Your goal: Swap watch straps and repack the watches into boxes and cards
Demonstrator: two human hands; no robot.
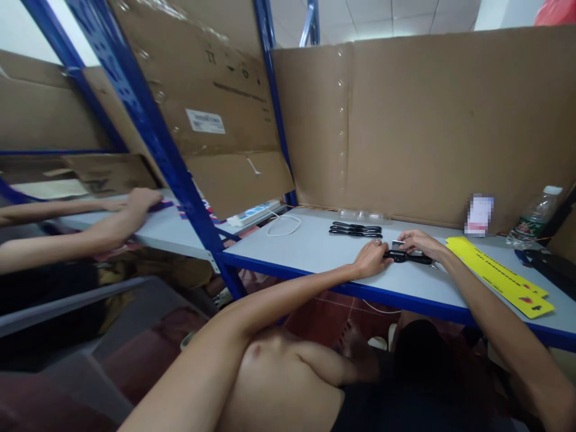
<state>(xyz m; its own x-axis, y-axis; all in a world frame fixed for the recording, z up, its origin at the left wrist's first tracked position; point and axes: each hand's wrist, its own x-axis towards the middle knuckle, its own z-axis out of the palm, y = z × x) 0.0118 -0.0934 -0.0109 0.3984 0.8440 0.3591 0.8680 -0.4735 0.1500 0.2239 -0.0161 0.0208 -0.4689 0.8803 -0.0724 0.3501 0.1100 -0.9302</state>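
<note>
A long, thin black object (pixel 406 257) with a wider middle lies at the front of the grey table; its kind is too small to tell. My left hand (pixel 371 259) is closed around its left end. Just above its middle, my right hand (pixel 420 241) pinches a small, flat, whitish piece (pixel 398 245), partly hidden by the fingers. Behind my left hand sits a neat pile of similar black objects (pixel 355 229). Yellow printed cards (pixel 495 276) lie to the right of my right hand.
At the right stand a plastic bottle (pixel 535 219) and a blurred-out upright item (pixel 479 215). A white cable (pixel 284 225) and power strip (pixel 254 212) are at the left. Cardboard (pixel 405 126) walls the back. Past a blue post (pixel 175 174), another person's hands (pixel 139 201) work at a neighbouring table.
</note>
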